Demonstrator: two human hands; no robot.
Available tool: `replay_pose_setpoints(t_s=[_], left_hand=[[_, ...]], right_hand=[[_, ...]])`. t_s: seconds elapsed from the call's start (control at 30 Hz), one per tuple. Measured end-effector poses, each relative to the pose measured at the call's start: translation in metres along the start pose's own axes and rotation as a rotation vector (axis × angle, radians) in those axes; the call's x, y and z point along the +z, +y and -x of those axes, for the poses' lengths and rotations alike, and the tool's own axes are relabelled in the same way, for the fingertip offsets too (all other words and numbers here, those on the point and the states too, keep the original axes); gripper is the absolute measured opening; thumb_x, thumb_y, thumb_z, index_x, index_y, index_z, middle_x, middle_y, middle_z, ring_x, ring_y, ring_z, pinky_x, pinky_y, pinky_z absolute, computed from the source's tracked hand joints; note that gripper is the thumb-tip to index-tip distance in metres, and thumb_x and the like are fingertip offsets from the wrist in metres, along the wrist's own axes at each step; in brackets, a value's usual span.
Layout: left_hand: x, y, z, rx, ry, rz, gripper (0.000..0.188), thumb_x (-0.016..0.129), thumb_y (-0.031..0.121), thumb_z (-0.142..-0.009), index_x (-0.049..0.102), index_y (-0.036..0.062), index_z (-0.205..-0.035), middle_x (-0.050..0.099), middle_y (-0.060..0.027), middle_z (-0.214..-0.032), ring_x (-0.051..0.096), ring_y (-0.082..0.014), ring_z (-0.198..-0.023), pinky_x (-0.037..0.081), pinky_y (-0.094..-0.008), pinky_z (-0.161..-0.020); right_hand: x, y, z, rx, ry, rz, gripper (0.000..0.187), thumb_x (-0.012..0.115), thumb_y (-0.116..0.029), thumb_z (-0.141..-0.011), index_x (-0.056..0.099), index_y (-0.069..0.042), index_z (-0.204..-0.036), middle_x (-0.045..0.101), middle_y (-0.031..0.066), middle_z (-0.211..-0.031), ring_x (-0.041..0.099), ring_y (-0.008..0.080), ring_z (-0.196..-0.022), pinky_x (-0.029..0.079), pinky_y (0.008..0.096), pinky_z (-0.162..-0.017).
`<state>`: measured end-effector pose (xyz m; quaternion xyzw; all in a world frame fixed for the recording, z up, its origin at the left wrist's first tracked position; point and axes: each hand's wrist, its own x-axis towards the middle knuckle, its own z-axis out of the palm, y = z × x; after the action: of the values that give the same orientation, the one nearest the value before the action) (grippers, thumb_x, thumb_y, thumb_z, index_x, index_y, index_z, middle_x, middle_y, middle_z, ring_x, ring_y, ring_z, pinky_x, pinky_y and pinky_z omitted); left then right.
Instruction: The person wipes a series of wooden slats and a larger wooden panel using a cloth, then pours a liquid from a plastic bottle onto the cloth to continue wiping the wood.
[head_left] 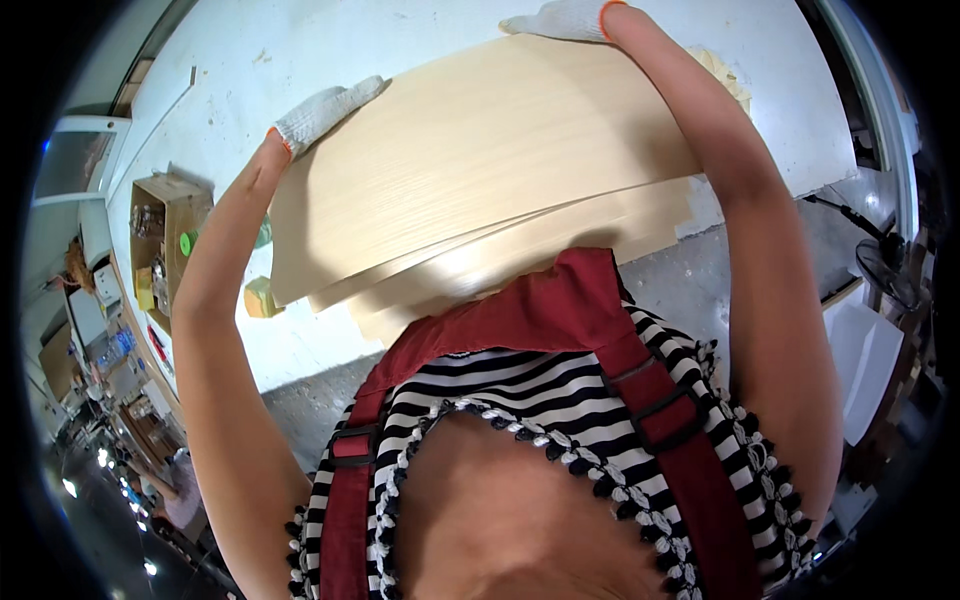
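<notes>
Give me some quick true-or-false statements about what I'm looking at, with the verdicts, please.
1. The left hand and the right hand both wear whitish gloves with orange cuffs. True.
2. The top sheet is black. False: it is pale, with a wood-like look.
3. Other pale sheet edges show below the top sheet, on the side nearer the person. True.
4. An open box stands on the person's right. False: it stands on the left, beyond the left forearm.
5. The person wears a dark red apron over a striped top. True.
</notes>
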<state>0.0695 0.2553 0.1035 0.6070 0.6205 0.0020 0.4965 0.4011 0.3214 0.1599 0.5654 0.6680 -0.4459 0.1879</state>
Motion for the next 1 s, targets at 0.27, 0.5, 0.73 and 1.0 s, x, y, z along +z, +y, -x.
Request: replay_pose_setpoints(t_s=[0.27, 0.5, 0.73, 1.0], left_hand=[[0.052, 0.041, 0.082, 0.058, 0.213, -0.407, 0.086, 0.03, 0.076, -0.087, 0.07, 0.0019, -0.106, 0.067, -0.0227, -0.095, 0.063, -0.034, -0.09, 0.047, -0.0385, -0.087], [0.036, 0.015, 0.083, 0.014, -0.037, 0.123, 0.081, 0.034, 0.07, -0.091, 0.061, 0.0018, -0.125, 0.062, -0.0148, -0.125, 0.058, -0.0276, -0.113, 0.04, -0.0346, -0.102], [0.047, 0.009, 0.078, -0.072, -0.055, -0.112, 0.089, 0.037, 0.077, -0.086, 0.047, 0.0071, -0.14, 0.039, -0.0168, -0.148, 0.034, -0.03, -0.139, 0.024, -0.0371, -0.116], [0.067, 0.027, 0.113, -0.072, -0.239, -0.058, 0.088, 0.041, 0.077, -0.084, 0.049, 0.0088, -0.139, 0.041, -0.0161, -0.147, 0.037, -0.031, -0.137, 0.025, -0.0376, -0.115]], right_hand=[[0.029, 0.036, 0.04, -0.283, 0.266, 0.383, 0.076, 0.033, -0.065, -0.09, 0.07, 0.0, -0.102, 0.067, 0.0215, -0.109, 0.062, 0.0321, -0.105, 0.044, 0.0371, -0.094], [0.03, 0.021, -0.011, -0.17, 0.046, -0.051, 0.079, 0.042, -0.069, -0.088, 0.059, -0.003, -0.127, 0.062, 0.0125, -0.125, 0.058, 0.0248, -0.11, 0.043, 0.0352, -0.098], [0.063, 0.015, -0.008, -0.089, -0.336, -0.255, 0.068, 0.051, -0.061, -0.091, 0.062, -0.002, -0.123, 0.064, 0.0126, -0.12, 0.06, 0.0202, -0.105, 0.047, 0.0343, -0.092], [0.081, 0.005, 0.028, -0.015, -0.364, 0.07, 0.075, 0.041, -0.065, -0.091, 0.062, -0.002, -0.124, 0.06, 0.0166, -0.126, 0.058, 0.0268, -0.112, 0.043, 0.0359, -0.098]])
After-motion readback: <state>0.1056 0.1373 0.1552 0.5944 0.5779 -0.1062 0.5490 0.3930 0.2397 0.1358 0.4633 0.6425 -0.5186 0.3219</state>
